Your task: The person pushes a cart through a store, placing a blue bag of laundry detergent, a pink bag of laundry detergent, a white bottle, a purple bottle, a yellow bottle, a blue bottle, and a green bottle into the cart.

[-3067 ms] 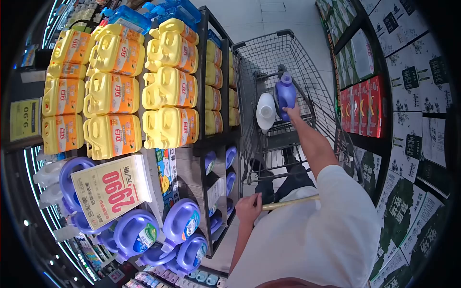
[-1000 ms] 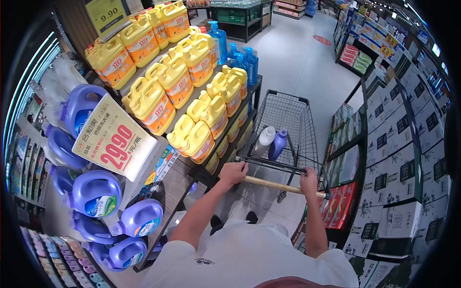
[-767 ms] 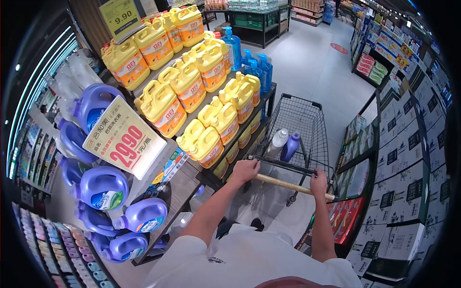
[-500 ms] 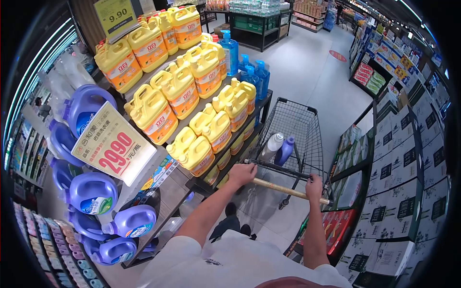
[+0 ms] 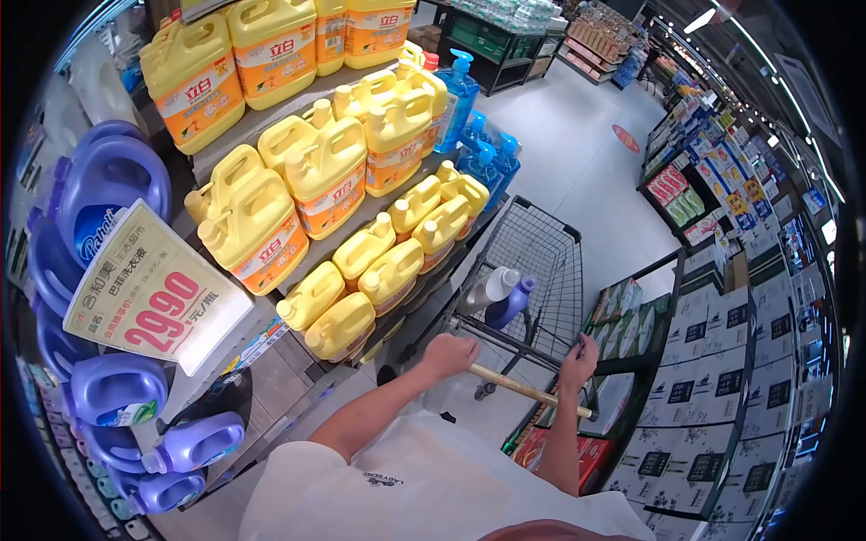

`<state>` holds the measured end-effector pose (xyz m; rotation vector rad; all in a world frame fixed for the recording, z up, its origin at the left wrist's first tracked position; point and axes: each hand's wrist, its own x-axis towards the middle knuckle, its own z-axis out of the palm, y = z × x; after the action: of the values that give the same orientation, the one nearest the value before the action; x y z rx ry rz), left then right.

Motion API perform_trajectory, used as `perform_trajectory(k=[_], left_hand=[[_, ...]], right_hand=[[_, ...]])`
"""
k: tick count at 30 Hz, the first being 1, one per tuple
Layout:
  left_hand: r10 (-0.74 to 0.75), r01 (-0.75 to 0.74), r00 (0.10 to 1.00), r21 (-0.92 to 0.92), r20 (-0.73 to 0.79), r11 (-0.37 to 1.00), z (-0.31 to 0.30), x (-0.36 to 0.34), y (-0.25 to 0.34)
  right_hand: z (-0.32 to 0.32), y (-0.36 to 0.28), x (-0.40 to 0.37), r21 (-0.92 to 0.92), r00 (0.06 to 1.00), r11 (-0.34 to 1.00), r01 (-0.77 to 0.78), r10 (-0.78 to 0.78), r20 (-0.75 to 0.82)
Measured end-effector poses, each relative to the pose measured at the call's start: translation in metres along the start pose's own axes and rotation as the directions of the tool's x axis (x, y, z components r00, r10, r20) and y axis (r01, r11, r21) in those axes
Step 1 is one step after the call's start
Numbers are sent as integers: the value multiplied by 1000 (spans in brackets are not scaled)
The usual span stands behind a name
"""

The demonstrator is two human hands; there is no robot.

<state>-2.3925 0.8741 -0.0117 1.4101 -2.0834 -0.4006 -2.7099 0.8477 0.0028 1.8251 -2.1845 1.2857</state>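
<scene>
My left hand (image 5: 450,355) is closed at the left end of the pale handle (image 5: 521,386) of a shopping cart. My right hand (image 5: 578,361), fingers bent, is closed at the cart's right side frame, and its forearm passes over the handle near its right end. Ahead of both hands extends the black wire basket (image 5: 552,261) of the cart. Inside it, near the handle, a whitish bottle (image 5: 488,290) and a purple bottle (image 5: 511,305) stand side by side, tilted in this view.
On the left, a tiered display bears yellow jugs (image 5: 329,171), blue pump bottles (image 5: 456,99) and purple detergent bottles (image 5: 119,389) behind a price sign (image 5: 161,298). Stacked white cartons (image 5: 699,388) line the right side. Pale aisle floor (image 5: 568,135) runs ahead, with a round red floor mark (image 5: 625,138).
The yellow jugs look larger and nearer, and the purple bottles and price sign have shifted left and down. Both hands stay at the cart, which appears slightly lower left.
</scene>
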Motion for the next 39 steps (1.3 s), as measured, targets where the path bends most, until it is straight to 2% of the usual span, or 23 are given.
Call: perform_trajectory(k=[1, 3, 5, 7, 9, 10, 12, 13, 15, 17, 19, 21, 22, 24, 27, 29, 32, 34, 35, 36, 37, 38, 39], left_hand=[[9, -9, 1000, -12, 11, 1000, 2, 3, -1], [9, -9, 1000, -23, 28, 1000, 7, 6, -5], [114, -111, 993, -96, 30, 989, 8, 10, -5], [107, -103, 993, -95, 42, 990, 5, 15, -5], [102, -98, 994, -75, 49, 992, 7, 16, -7], [116, -112, 992, -84, 43, 990, 13, 18, -9], [142, -137, 990, -145, 18, 980, 10, 21, -10], [128, -125, 992, -133, 16, 983, 8, 23, -11], [156, -155, 988, -113, -4, 981, 7, 24, -7], [111, -108, 993, -84, 27, 991, 9, 25, -5], [66, -62, 996, -57, 61, 996, 11, 26, -1], [-13, 21, 977, -36, 214, 999, 7, 29, 1], [-24, 30, 978, -27, 209, 999, 3, 31, 3], [-155, 165, 935, -7, 320, 986, -4, 33, 8], [-167, 188, 953, -61, 251, 980, -3, 34, 8], [-195, 207, 957, -35, 212, 978, -4, 36, 7], [-218, 226, 957, -25, 192, 974, -8, 36, 11], [-219, 230, 955, -33, 201, 973, -6, 33, 11], [-203, 218, 970, -106, 131, 970, -1, 31, 9], [-188, 196, 980, -177, 57, 965, 3, 32, 7], [-186, 195, 981, -185, 63, 963, -1, 35, 12], [-350, 366, 926, -550, 137, 751, -5, 41, 16], [-453, 466, 847, -798, 277, 383, -13, 49, 20]], right_hand=[[2, -45, 18, 37, 980, 980, 195, -193, -54], [14, -125, 44, 262, 939, 913, 312, -339, 61], [28, -187, 54, 454, 856, 861, 227, -399, 329], [45, -237, 60, 587, 693, 796, 148, -507, 513], [69, -271, 62, 644, 538, 693, 325, -695, 477], [81, -285, 62, 655, 533, 683, 322, -703, 471], [101, -309, 59, 665, 403, 587, 463, -807, 432], [110, -315, 58, 677, 394, 575, 458, -815, 425], [130, -319, 59, 624, 241, 495, 605, -861, 448], [145, -319, 67, 672, 206, 445, 591, -890, 408], [155, -317, 70, 752, 166, 436, 495, -897, 411], [161, -316, 70, 762, 144, 407, 503, -909, 391], [163, -317, 70, 765, 132, 388, 515, -917, 376], [165, -316, 72, 762, 119, 370, 532, -923, 366], [162, -311, 69, 760, 120, 337, 556, -937, 328], [160, -310, 69, 767, 122, 302, 566, -951, 284], [134, -313, 73, 715, 146, 325, 619, -942, 302], [104, -317, 87, 717, 207, 360, 597, -932, 296], [87, -319, 95, 719, 206, 363, 592, -931, 300], [70, -320, 105, 732, 267, 370, 572, -928, 261], [56, -318, 114, 741, 330, 381, 552, -917, 226], [48, -312, 123, 765, 407, 379, 520, -898, 168], [37, -307, 134, 780, 479, 369, 506, -872, 102]])
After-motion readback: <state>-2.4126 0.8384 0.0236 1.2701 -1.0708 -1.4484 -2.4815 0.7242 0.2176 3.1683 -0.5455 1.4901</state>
